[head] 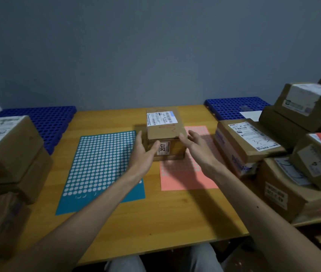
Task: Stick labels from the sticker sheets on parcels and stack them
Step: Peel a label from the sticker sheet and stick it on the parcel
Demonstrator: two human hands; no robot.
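- Plain grey-blue wall at the back, and a wooden surface (136, 222) carrying everything, with blue perforated pallets at 10 (44, 122) and 1 o'clock (232, 107).
- Parcel in play is a small cardboard box (165, 134) at 12 o'clock, dead centre, sitting partly on the pink sheet (187, 177). Teal sheet (104, 167) lies flat just to its left, around 11.
- Left hand (146, 152) is at the box's near-left corner, fingers (139, 138) spread and loosely cupped, thumb looks to be touching the front face. Right hand (193, 144) is open wide just beside the right edge; can't tell if it's actually touching. Neither one is properly gripping yet.
- Handling guess: stiff corrugated card, light enough for two hands easily, not slippery. Top flap line looks a bit raised, so I'd squeeze the two side walls low down rather than pinch the lid.
- Readable stuff: front sticker says "2017" sideways, rest too small. Top has a white shipping label (160, 117) with barcodes, text unreadable, plus a brown squiggle of marker.
- Stack at 3 o'clock (293, 154) has white labels with handwritten scrawl, maybe "3-". Stack at 9 o'clock (8, 150) also labelled, all blurry.
- Sheets are thin and floppy, and the box resting on the pink one may drag it along.
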